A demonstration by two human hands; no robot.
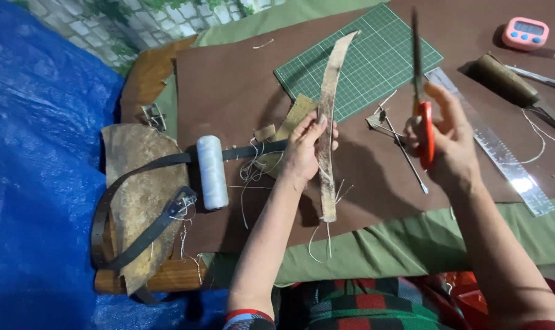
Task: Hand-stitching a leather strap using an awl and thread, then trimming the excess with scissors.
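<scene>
My left hand (307,150) grips a long, narrow tan leather strip (328,91) near its middle and holds it upright above the brown mat; loose threads hang from its lower end. My right hand (451,137) holds red-handled scissors (421,116) with the blades pointing up, a short way to the right of the strip and apart from it.
A green cutting mat (375,58) lies on the brown sheet (228,85). White thread spool (212,172), black strap (136,238) and a worn leather piece (140,195) lie left. Metal ruler (497,153), an awl (406,153), a cylindrical tool (503,79) and a pink timer (525,33) lie right.
</scene>
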